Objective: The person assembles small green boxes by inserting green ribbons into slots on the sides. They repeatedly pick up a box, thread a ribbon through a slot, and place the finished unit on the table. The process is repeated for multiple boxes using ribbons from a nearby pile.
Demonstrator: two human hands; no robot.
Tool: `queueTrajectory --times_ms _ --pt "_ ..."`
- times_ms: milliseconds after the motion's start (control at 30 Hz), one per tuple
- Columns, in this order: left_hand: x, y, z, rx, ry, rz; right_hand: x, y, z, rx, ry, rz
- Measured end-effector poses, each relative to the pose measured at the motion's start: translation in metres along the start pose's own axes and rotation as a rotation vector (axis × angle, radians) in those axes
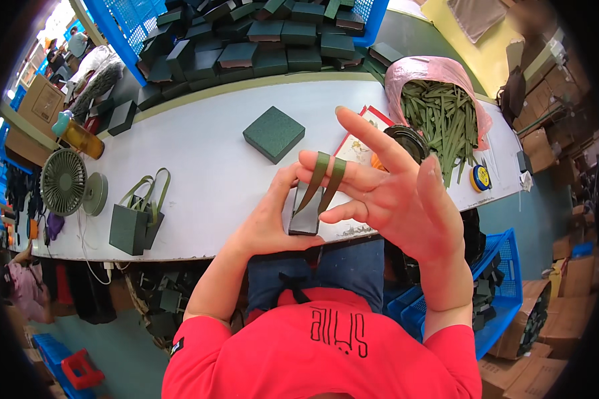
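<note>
Head view, looking down over a red shirt (326,352) onto a white bench (199,166). Left hand (273,216) closed around a small dark flat box (305,211) held on edge just above the bench's near rim, thumb and fingers pinching its sides. Right hand (393,193) raised beside it, fingers spread wide — an olive-green ribbon loop (326,179) draped over two of those fingers, both ends running down to the box top. Further back on the bench, a square dark green box (273,133) lying flat, well apart from the hands. At the left, a dark green gift bag (134,225) with ribbon handles standing upright, next to a small round desk fan (64,181) and a bottle (80,135). At the right, a pink plastic bag (432,100) open and full of cut green ribbon strips, with a yellow tape roll (479,177) near it. Blue crate (246,40) behind the bench stacked with more dark boxes — another blue crate (492,292) down by the right knee.
</note>
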State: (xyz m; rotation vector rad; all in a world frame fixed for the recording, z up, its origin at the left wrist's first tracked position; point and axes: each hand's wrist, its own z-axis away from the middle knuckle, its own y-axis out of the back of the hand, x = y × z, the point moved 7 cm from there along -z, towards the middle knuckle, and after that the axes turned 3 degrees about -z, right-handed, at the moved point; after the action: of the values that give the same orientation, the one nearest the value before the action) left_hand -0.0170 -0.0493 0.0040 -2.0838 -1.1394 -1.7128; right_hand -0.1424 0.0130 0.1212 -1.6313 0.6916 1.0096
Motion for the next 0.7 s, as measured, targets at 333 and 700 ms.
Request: queueTrajectory --times_ms 333,700 --pt "-0.014 0.004 0.003 -0.01 0.053 -0.048 0.004 0.005 0.0 0.022 -0.001 -0.016" --pt "-0.003 0.01 0.005 0.05 -0.03 -0.146 0.016 0.022 0.012 -0.01 0.028 0.003"
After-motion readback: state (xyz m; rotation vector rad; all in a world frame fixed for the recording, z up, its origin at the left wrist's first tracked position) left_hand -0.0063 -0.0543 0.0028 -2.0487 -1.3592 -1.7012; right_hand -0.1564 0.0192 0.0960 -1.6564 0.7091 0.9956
